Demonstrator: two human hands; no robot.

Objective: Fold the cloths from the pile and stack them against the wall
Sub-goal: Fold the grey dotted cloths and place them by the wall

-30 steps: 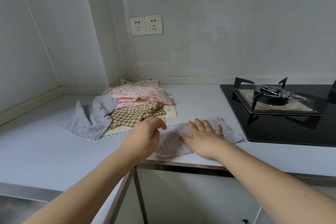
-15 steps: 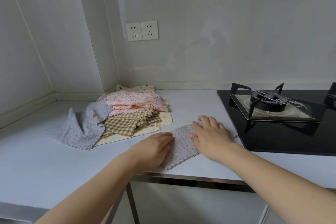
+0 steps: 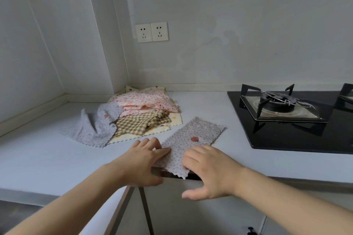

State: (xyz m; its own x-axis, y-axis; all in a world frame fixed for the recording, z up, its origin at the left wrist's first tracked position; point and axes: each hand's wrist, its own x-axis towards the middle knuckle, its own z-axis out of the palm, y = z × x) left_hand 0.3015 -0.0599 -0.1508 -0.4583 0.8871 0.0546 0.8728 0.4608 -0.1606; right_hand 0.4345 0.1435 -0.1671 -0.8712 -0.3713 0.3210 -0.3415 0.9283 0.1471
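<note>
A grey dotted cloth (image 3: 196,135) lies folded into a long strip on the counter (image 3: 38,158), one end hanging over the front edge. My left hand (image 3: 142,160) has its fingers on the strip's near left edge. My right hand (image 3: 208,170) rests on the near right end, fingers spread and thumb off the counter edge. The pile of cloths (image 3: 141,112) sits in the back corner: pink floral ones on top, checked ones beneath, a cream one at the bottom. A crumpled grey cloth (image 3: 93,128) hangs off the pile's left side.
A black gas hob (image 3: 298,120) with a burner stand fills the counter's right side. Two wall sockets (image 3: 151,32) sit above the pile. Walls meet in a corner behind the pile. Below the counter's front edge are cabinet fronts (image 3: 191,213).
The grey strip has turned from lying sideways to pointing away from me, and its near end now overhangs the counter edge. Both hands have slid nearer to me along it.
</note>
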